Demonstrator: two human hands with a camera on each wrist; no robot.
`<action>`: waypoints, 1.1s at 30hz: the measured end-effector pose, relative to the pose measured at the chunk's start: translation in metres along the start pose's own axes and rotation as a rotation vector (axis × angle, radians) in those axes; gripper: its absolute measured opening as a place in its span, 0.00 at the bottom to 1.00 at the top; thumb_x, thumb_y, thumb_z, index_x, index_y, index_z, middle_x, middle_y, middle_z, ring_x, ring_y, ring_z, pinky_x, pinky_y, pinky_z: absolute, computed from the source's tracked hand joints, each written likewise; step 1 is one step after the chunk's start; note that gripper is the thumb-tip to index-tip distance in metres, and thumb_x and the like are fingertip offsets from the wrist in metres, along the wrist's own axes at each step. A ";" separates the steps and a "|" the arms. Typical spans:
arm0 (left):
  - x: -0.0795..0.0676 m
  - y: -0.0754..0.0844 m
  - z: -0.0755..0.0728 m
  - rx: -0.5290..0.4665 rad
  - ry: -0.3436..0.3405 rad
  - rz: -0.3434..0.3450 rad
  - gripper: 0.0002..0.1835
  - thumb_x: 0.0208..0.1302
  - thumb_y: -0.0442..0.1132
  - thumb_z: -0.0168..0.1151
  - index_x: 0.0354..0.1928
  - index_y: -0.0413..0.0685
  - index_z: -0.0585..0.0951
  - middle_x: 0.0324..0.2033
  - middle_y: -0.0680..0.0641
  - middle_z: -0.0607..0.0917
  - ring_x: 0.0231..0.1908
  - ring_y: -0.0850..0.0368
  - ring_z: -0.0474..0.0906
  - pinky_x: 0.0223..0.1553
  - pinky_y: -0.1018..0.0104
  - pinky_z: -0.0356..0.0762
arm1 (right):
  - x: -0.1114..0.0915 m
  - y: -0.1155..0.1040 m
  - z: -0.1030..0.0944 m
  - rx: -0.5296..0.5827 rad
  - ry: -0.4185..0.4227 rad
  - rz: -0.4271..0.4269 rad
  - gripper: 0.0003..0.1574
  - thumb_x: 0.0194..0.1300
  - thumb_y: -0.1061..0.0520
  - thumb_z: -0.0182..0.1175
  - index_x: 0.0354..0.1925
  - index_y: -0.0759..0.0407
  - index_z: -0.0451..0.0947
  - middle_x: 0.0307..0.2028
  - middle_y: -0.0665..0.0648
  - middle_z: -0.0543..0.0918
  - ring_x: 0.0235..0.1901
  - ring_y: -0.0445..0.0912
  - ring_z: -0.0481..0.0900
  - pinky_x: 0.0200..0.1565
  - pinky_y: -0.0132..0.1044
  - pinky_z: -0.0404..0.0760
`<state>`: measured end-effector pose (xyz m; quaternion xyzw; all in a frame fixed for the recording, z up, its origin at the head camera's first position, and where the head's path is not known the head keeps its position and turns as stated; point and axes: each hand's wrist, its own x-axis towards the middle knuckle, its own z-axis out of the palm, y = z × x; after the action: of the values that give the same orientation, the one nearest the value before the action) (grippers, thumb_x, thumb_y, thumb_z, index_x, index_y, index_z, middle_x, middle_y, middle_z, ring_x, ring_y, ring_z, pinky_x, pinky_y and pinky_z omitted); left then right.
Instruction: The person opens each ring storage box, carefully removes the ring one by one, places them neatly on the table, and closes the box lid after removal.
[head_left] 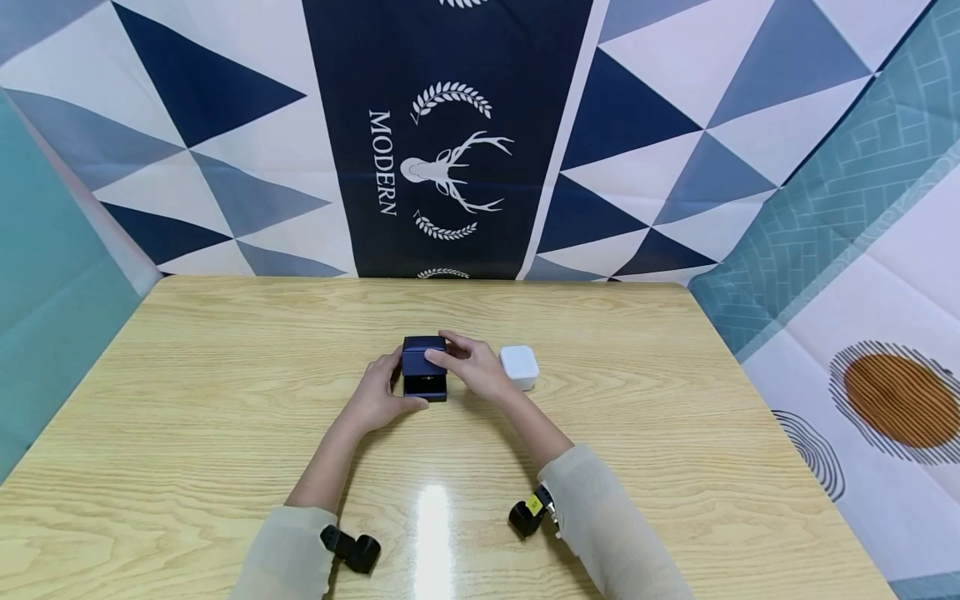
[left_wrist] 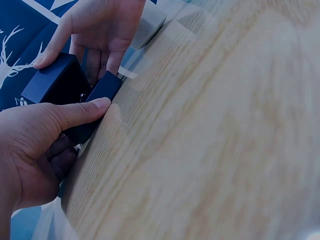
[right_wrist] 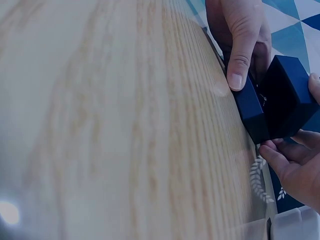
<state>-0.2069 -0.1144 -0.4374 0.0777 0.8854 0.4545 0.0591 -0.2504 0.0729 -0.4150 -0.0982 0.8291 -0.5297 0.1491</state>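
Note:
A dark blue ring box rests on the wooden table, its lid tilted partway up. In its dark interior a small shiny ring shows. My left hand grips the base from the left, thumb along the front edge and fingers behind. From the right, my right hand holds the lid, with the thumb on the lid's outer face and the other fingers around the box's side and back. In the left wrist view, the lid stands at an angle over the base.
Right of the box, close to my right hand, is a small white box with rounded corners. The light wood table ends at a back edge against a patterned cloth. Black wrist cameras hang at both sleeves.

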 end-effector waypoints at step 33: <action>0.000 -0.001 0.000 -0.003 -0.001 0.013 0.51 0.49 0.41 0.73 0.72 0.40 0.53 0.64 0.36 0.66 0.64 0.39 0.59 0.64 0.45 0.61 | 0.002 0.000 0.001 0.027 0.006 0.005 0.42 0.59 0.36 0.60 0.66 0.50 0.65 0.59 0.58 0.76 0.58 0.47 0.74 0.58 0.43 0.74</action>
<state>-0.2072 -0.1154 -0.4382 0.0836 0.8841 0.4564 0.0564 -0.2516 0.0713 -0.4152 -0.0924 0.8226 -0.5409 0.1492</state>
